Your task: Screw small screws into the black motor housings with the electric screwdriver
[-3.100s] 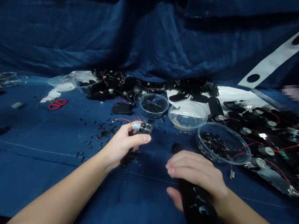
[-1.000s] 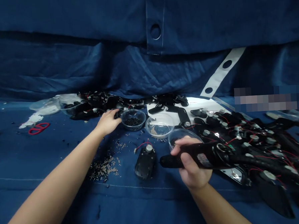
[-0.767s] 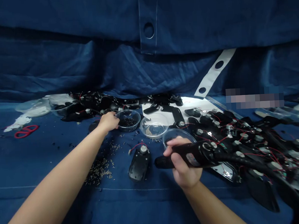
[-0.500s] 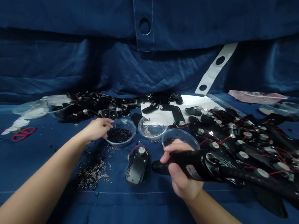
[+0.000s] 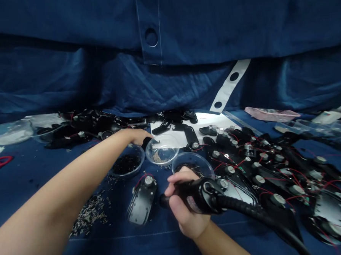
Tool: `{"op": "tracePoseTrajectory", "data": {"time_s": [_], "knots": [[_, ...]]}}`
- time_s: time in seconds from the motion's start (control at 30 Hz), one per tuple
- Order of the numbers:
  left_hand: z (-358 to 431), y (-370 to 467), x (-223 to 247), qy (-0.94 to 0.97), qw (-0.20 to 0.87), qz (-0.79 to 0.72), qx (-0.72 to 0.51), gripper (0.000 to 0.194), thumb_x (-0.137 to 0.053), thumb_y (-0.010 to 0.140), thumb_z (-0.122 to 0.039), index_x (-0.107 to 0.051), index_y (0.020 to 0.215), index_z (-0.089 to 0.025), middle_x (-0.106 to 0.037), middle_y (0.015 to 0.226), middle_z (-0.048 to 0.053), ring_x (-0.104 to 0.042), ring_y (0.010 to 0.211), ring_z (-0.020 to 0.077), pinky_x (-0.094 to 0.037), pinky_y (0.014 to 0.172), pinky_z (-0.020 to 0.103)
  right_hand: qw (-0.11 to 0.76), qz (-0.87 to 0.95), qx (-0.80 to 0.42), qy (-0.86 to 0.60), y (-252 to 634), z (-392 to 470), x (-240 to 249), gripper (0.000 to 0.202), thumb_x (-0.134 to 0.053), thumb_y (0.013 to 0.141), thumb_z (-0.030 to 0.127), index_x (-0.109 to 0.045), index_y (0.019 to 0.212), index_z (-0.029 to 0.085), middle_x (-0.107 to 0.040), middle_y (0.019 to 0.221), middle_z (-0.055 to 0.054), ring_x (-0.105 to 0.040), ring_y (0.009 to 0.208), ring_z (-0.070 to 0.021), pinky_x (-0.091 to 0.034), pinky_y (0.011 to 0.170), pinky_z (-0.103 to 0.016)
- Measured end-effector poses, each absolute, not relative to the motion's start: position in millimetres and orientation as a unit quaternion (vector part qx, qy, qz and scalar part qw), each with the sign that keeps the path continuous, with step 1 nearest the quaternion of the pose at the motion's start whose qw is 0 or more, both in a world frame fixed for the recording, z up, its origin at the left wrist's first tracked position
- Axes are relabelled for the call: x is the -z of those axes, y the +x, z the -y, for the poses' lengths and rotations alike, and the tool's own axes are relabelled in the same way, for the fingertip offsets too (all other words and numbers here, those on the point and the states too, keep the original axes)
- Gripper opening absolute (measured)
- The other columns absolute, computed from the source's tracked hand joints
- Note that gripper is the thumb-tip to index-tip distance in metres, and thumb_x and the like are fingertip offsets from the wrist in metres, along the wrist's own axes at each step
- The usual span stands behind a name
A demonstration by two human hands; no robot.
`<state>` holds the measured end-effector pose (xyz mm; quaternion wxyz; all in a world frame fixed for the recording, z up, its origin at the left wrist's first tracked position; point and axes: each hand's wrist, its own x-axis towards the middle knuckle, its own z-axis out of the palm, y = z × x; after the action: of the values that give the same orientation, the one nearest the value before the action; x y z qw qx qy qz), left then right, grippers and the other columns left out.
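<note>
My right hand [image 5: 188, 206] is wrapped round a black corded tool [image 5: 201, 196], whose dark tip points left. My left hand [image 5: 139, 136] reaches beyond a clear bowl of black screws [image 5: 127, 163], beside a small black piece [image 5: 146, 143]; its fingers are mostly hidden, and whether they grip the piece is unclear. A second clear bowl [image 5: 162, 152] holds a few light screws. The third bowl [image 5: 194, 166] stands behind my right hand. Below the bowls, a black oblong housing [image 5: 141, 205] lies flat, with a round silver part and red wires at its top.
Loose screws [image 5: 90, 213] are scattered at left, under my left forearm. Black parts with red wires [image 5: 264, 168] cover the right side. Dark parts [image 5: 101, 125] are piled at the back. Red scissor handles [image 5: 1, 163] lie far left, a pink tray [image 5: 272, 114] back right.
My left hand has moved from the rim of the black-screw bowl, forward and right, to the small black piece. The view has shifted right; my right hand still holds the tool.
</note>
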<state>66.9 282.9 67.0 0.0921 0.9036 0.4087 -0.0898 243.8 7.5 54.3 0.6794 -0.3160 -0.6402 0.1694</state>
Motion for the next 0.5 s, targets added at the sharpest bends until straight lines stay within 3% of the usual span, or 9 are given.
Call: {"op": "tracePoseTrajectory", "data": {"time_s": [0.1, 0.23, 0.5], "knots": [[-292, 72, -59, 0.901, 0.093, -0.405, 0.123, 0.09, -0.086, 0.056, -0.017, -0.067, 0.141, -0.04, -0.073, 0.139, 0.003, -0.069, 0.121, 0.03, -0.054, 0.102, 0.034, 0.681, 0.637, -0.175, -0.315, 244, -7, -55, 0.019, -0.069, 0.085, 0.029, -0.068, 0.104, 0.026, -0.069, 0.067, 0.003, -0.062, 0.06, -0.0152, -0.054, 0.06, -0.033], [-297, 72, -55, 0.895, 0.066, -0.425, 0.115, 0.093, -0.094, 0.049, -0.024, -0.068, 0.138, -0.033, -0.067, 0.144, 0.009, -0.059, 0.134, 0.038, -0.049, 0.111, 0.042, 0.675, 0.642, -0.174, -0.32, 244, -5, -59, 0.019, -0.071, 0.084, 0.031, -0.068, 0.101, 0.025, -0.069, 0.066, 0.004, -0.06, 0.059, -0.0136, -0.053, 0.06, -0.031], [-303, 53, -70, 0.873, 0.101, -0.471, 0.078, 0.053, -0.085, 0.064, -0.026, -0.077, 0.117, -0.028, -0.078, 0.119, 0.007, -0.069, 0.119, 0.0349, -0.053, 0.103, 0.041, 0.653, 0.656, -0.191, -0.328, 248, -3, -59, 0.025, -0.068, 0.078, 0.022, -0.068, 0.103, 0.024, -0.071, 0.069, 0.005, -0.062, 0.058, -0.0131, -0.052, 0.062, -0.032]]}}
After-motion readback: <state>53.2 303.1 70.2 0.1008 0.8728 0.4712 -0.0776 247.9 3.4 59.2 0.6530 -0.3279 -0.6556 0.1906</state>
